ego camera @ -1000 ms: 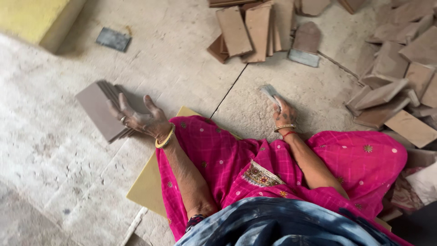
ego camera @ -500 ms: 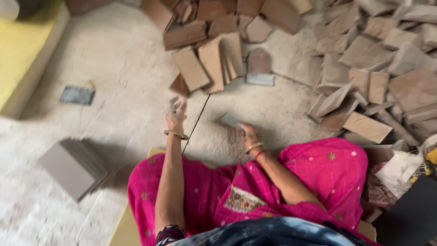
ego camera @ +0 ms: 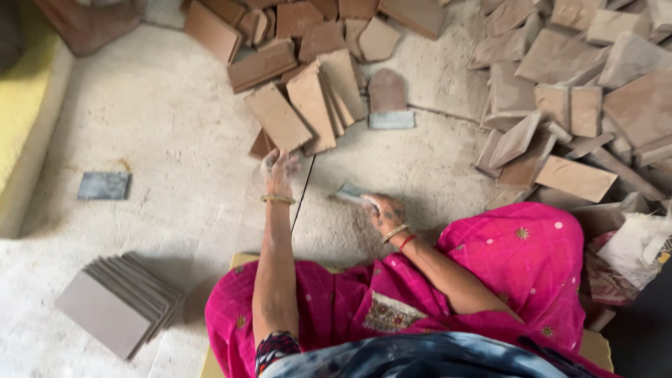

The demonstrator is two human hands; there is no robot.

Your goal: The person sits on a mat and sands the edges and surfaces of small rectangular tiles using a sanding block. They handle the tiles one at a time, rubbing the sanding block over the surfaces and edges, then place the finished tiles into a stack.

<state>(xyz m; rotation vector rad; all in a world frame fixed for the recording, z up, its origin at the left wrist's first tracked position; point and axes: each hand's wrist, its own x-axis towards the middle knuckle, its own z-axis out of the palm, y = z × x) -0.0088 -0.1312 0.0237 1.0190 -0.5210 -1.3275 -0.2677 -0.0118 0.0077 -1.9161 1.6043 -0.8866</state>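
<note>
Fingers (ego camera: 278, 162) of left hand (ego camera: 278, 175) spread open, empty, reaching to brown tile (ego camera: 277, 117) at edge of loose tile heap (ego camera: 308, 98) on floor (ego camera: 175, 140). Right hand (ego camera: 383, 210) closed on small flat grey tool (ego camera: 350, 192). Neat grey stack (ego camera: 119, 302) lies finished at left; large scattered piles (ego camera: 574, 91) left. Tile long axis runs diagonal, upper-left to lower-right, near end toward hand.

The floor (ego camera: 154, 140) is rough, dusty concrete. The brown tiles (ego camera: 308, 105) look like matt, unglazed clay, the grey stack of tiles (ego camera: 112, 308) smoother. The pink garment (ego camera: 532, 259) is soft patterned cloth. The bangle (ego camera: 277, 199) gleams like metal.
</note>
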